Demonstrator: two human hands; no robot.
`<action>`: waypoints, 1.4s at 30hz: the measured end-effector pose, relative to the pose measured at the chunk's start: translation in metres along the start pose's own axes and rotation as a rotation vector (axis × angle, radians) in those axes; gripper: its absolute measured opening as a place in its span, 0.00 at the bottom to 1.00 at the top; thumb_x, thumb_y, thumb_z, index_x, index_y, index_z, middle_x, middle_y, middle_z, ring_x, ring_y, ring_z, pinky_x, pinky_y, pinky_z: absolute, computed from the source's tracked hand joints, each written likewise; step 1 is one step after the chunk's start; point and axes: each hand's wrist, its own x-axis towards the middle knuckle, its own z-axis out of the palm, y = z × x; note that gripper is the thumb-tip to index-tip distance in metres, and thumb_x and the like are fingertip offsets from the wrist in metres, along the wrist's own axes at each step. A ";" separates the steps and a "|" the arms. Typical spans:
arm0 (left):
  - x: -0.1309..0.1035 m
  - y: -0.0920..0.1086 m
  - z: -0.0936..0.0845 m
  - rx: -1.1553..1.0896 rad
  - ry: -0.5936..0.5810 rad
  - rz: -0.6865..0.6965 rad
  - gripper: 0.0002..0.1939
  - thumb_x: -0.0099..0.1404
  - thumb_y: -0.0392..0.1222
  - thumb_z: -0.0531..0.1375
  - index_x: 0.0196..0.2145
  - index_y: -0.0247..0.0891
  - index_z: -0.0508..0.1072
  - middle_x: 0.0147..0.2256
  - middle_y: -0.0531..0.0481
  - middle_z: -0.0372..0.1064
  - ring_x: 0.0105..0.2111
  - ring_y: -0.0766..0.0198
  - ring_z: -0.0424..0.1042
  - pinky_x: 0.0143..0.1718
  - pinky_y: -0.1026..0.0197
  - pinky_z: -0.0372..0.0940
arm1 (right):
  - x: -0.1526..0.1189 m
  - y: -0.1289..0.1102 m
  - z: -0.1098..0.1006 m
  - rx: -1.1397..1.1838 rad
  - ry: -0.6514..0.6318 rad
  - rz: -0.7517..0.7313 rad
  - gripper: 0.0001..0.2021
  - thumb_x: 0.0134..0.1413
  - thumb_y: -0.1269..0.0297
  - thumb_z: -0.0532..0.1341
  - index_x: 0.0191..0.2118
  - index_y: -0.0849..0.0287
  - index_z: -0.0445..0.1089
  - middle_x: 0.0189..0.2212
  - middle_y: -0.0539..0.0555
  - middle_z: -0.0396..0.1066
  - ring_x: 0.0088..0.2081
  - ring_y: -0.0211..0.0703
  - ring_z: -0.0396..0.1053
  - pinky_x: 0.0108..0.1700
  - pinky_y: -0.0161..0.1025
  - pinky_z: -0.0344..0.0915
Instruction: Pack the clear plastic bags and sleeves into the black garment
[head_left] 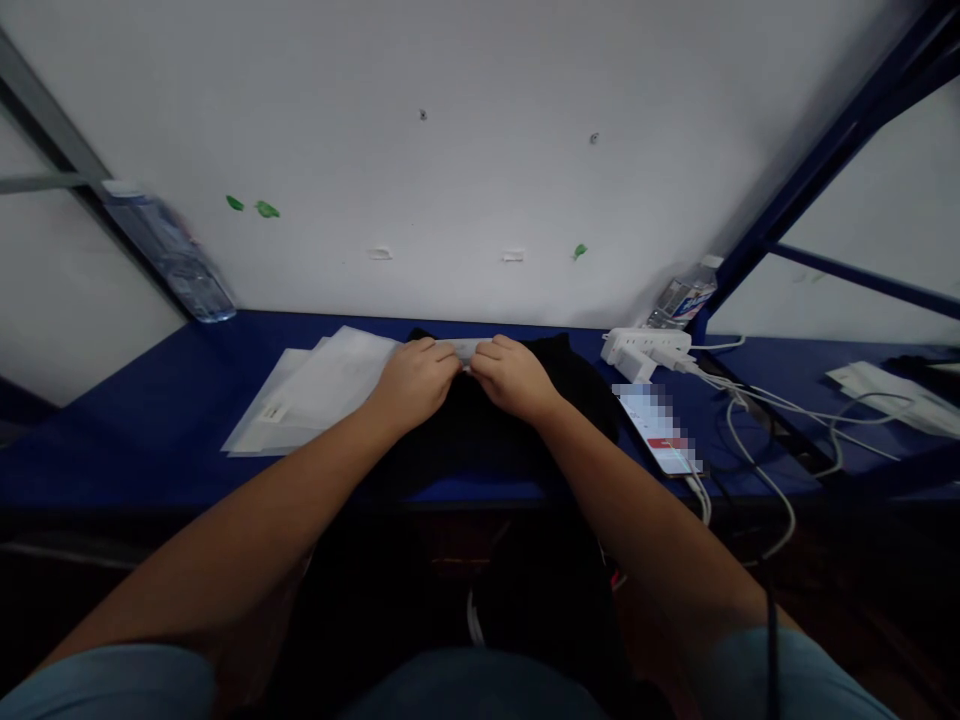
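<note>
My left hand (422, 378) and my right hand (514, 375) are close together over a black cloth item (487, 440) on the blue desk. Both have their fingers curled on a small whitish translucent strip (466, 348), which spans the gap between them. It looks like thin plastic, but its kind is not clear. The dark cloth lies bunched beneath my wrists, and its folds are hard to make out. Left of my left hand, several translucent white plastic bags (319, 385) lie flat, one with a small label.
A phone (660, 430) with a lit screen lies at the right, cables running from it. Behind it sit a white power strip (646, 348) and a water bottle (686, 292). A larger bottle (172, 255) stands at the back left. Blue frame posts (817, 165) rise on the right.
</note>
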 end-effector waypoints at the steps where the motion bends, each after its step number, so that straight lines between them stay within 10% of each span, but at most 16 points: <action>1: 0.000 -0.002 -0.001 0.000 0.009 -0.015 0.14 0.71 0.35 0.54 0.32 0.37 0.77 0.32 0.44 0.73 0.33 0.55 0.68 0.35 0.52 0.64 | -0.001 0.003 -0.001 -0.014 0.007 0.015 0.13 0.68 0.70 0.53 0.33 0.57 0.71 0.33 0.56 0.70 0.35 0.47 0.60 0.42 0.45 0.58; 14: -0.002 -0.021 -0.002 -0.011 -0.011 -0.036 0.10 0.68 0.32 0.56 0.33 0.38 0.76 0.33 0.46 0.72 0.32 0.56 0.67 0.35 0.53 0.64 | -0.019 0.044 -0.013 0.147 -0.025 0.229 0.11 0.61 0.70 0.60 0.27 0.56 0.63 0.29 0.52 0.66 0.34 0.44 0.62 0.37 0.40 0.56; 42: 0.001 -0.013 -0.008 0.065 -0.069 0.004 0.11 0.73 0.43 0.56 0.34 0.37 0.73 0.36 0.44 0.72 0.35 0.55 0.69 0.37 0.54 0.64 | -0.020 0.032 -0.022 0.390 -0.043 0.387 0.08 0.56 0.68 0.61 0.27 0.57 0.62 0.26 0.48 0.67 0.28 0.37 0.61 0.33 0.35 0.53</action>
